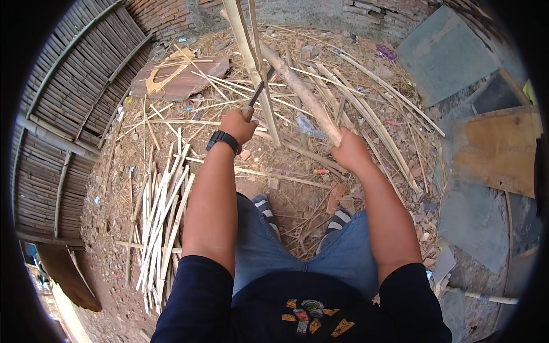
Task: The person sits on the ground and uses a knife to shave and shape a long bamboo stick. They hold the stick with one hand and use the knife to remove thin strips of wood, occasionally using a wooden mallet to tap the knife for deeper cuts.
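Note:
My left hand, with a black watch at the wrist, is closed round the wooden handle of a large knife. Its dark blade slants up and away, meeting a tall pale bamboo piece that stands nearly upright in front of me. The bamboo looks split higher up, with two strips apart there; its top leaves the picture. My right hand grips the near end of a thick, round wooden stick. That stick slants far and left, passing behind the bamboo. Whether stick and bamboo touch, I cannot tell.
A pile of pale split strips lies left of my legs. Loose strips and debris litter the ground. A brown board lies far left. A bamboo wall bounds the left; grey sheets lean at right.

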Demonstrator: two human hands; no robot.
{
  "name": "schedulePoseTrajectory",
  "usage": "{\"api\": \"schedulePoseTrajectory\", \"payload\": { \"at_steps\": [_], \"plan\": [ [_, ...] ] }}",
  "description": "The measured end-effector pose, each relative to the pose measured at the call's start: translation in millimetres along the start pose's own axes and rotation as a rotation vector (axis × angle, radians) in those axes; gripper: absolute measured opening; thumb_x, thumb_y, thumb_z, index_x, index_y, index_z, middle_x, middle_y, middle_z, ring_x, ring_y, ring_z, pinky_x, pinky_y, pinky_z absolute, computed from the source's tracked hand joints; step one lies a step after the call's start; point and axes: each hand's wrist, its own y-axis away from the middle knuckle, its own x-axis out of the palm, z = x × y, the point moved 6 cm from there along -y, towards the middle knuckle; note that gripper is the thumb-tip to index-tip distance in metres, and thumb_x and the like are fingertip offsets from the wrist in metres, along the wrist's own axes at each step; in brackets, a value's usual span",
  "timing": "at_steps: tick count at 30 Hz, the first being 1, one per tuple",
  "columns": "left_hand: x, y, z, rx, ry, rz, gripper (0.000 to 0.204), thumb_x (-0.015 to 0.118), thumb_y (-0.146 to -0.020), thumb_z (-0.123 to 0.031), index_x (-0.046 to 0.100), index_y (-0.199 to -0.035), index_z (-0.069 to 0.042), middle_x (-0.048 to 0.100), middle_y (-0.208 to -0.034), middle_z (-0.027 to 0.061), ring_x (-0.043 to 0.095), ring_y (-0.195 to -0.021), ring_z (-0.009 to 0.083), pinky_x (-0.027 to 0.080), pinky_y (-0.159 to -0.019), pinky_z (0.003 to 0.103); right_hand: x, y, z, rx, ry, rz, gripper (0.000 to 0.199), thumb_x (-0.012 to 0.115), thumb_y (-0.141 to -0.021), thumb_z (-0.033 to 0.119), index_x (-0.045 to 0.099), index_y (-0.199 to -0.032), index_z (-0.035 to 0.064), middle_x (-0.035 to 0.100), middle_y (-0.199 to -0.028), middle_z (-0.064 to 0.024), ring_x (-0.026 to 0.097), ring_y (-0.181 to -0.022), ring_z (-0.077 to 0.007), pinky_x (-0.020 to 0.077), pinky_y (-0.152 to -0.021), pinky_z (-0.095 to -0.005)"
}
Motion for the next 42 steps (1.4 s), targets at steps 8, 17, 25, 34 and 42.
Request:
{"api": "schedulePoseTrajectory", "payload": {
  "at_steps": [8, 17, 25, 34, 42],
  "plan": [
    [8, 20, -2, -0.017, 0.064, -0.073, 0.048, 0.071, -0.081, -0.042, 0.065, -0.098, 0.002, 0.068, -0.092, 0.026, 0.066, -0.089, 0.0427, 0.053, -0.081, 0.047, -89, 34, 11, -0.132, -0.353, -0.382, 0.036, 0.071, -0.082, 0.018, 0.058, -0.11, -0.0007, 0.069, -0.085, -0.0199, 0.069, -0.075, -0.0323, 0.0517, -0.069, -0.0396],
    [11, 10, -21, 0.034, 0.032, -0.038, 0.049, 0.071, -0.083, -0.04, 0.062, -0.099, 0.005, 0.068, -0.087, 0.0254, 0.067, -0.083, 0.04, 0.052, -0.076, 0.045, -7, -25, -21, -0.017, 0.052, -0.158, 0.045, 0.066, -0.081, 0.011, 0.053, -0.123, -0.0001, 0.068, -0.096, -0.0255, 0.068, -0.09, -0.0388, 0.0542, -0.079, -0.0459],
    [24, 11, -1, -0.075, 0.088, -0.06, 0.044, 0.071, -0.083, -0.036, 0.063, -0.099, 0.004, 0.069, -0.095, 0.0266, 0.067, -0.092, 0.0408, 0.053, -0.083, 0.046, 0, -14, -5, -0.017, 0.001, -0.032, 0.043, 0.069, -0.08, 0.015, 0.057, -0.118, -0.0005, 0.068, -0.098, -0.0239, 0.068, -0.092, -0.038, 0.0535, -0.079, -0.0442],
    [22, 12, 3, 0.011, 0.075, -0.113, 0.043, 0.071, -0.08, -0.036, 0.063, -0.096, 0.003, 0.068, -0.089, 0.0266, 0.067, -0.085, 0.0418, 0.054, -0.079, 0.047, -85, 12, 2, -0.091, -0.384, -0.461, 0.038, 0.074, -0.081, 0.021, 0.059, -0.11, 0.0, 0.066, -0.079, -0.0171, 0.066, -0.07, -0.0271, 0.0499, -0.066, -0.0376],
    [24, 10, 3, 0.015, 0.089, -0.117, 0.043, 0.072, -0.082, -0.038, 0.063, -0.095, 0.003, 0.068, -0.084, 0.0249, 0.067, -0.081, 0.0398, 0.052, -0.074, 0.045, -66, -2, -2, -0.134, -0.286, -0.451, 0.041, 0.068, -0.083, 0.016, 0.055, -0.117, -0.0016, 0.069, -0.091, -0.0223, 0.07, -0.084, -0.0345, 0.053, -0.075, -0.0408]
  ]
}}
